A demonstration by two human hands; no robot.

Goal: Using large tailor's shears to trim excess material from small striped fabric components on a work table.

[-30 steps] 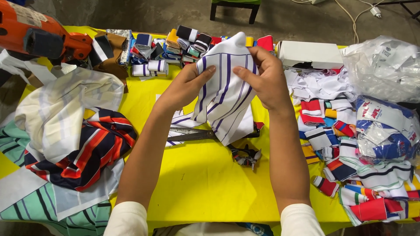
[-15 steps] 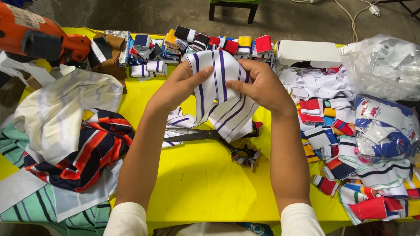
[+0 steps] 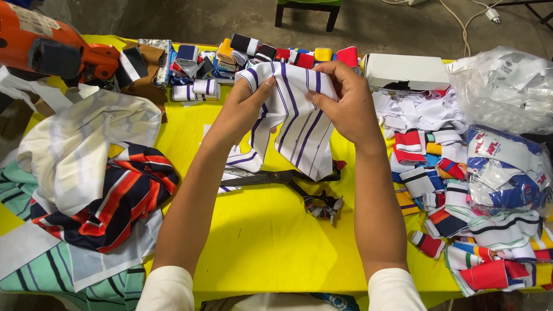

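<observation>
Fabric work is in hand: the left hand [image 3: 245, 109] and the right hand [image 3: 345, 103] both pinch the top edge of a white cloth piece with purple stripes [image 3: 296, 124], held up over the middle of the yellow tabletop [image 3: 265, 242], its lower end draping onto dark scissors [image 3: 288, 179]; each grip is closed on the cloth; the step looks like straightening or folding the piece, though the folds are hard to read; the next move calls for matched edges and even tension; striped rib bundles [image 3: 461, 224] lie right.

left hand [image 3: 245, 109] + right hand [image 3: 345, 101]: pinching white purple-striped cloth [image 3: 299, 124] | scissors [image 3: 276, 178] below on yellow table [image 3: 259, 242]
</observation>
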